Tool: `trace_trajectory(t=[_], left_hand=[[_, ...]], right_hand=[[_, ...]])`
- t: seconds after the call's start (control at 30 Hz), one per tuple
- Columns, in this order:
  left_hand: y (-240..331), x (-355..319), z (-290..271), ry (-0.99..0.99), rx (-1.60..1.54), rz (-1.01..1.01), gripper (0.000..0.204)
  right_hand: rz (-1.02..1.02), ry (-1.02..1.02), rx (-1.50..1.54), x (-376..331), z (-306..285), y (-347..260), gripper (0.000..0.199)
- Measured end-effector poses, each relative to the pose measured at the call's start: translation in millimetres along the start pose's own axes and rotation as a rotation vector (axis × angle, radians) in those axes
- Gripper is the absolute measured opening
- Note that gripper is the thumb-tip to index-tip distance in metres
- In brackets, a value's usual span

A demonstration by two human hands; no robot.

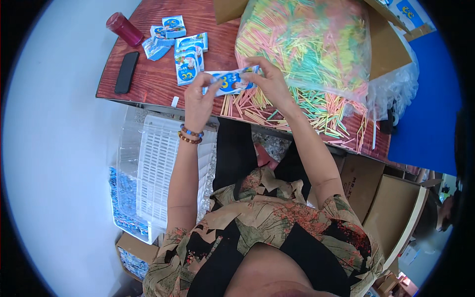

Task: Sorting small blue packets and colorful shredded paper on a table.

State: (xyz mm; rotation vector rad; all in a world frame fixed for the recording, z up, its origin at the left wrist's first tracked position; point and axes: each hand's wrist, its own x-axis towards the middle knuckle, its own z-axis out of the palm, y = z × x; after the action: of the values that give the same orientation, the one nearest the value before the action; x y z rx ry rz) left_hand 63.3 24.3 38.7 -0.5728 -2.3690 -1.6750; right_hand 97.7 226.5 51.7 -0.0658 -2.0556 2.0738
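Between my two hands a small blue-and-white packet is stretched out above the table's near edge. My left hand pinches its left end between thumb and fingers. At the other end, my right hand grips the packet's upper right corner. Just beyond my left hand lie several similar blue-and-white packets, some overlapping. Loose pink, yellow and green sticks are strewn to the right of my right hand, spilling from a large clear plastic bag full of them.
A black phone and a red-filled cup stand at the left of the reddish wooden table. Below it are a white slatted basket and a bin of blue packets. An open cardboard box surrounds the bag; more cardboard is lower right.
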Motion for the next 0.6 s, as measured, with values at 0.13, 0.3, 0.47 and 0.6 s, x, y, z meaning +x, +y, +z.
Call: trace_trajectory(t=[0.13,0.3,0.47,0.6], left_hand=[[27.1,-16.5,15.5,-0.087,-0.456,-0.214,0.01],[30.1,-50.5,43.1,-0.075,-0.668,-0.349,0.012],[35.4,-69.6,57.4,-0.071,-0.649,-0.423,0.014],[33.7,-82.5,62.5,-0.1,-0.75,-0.529,0.014]], right_hand=[[0.09,-0.129,0.024,-21.9,-17.3,-4.5,0.013],[0.104,-0.102,0.037,-58.8,-25.0,2.3,0.012],[0.283,-0.027,0.116,-84.6,-43.7,10.7,0.015],[0.373,-0.005,0.108,-100.2,-52.4,17.9,0.014]])
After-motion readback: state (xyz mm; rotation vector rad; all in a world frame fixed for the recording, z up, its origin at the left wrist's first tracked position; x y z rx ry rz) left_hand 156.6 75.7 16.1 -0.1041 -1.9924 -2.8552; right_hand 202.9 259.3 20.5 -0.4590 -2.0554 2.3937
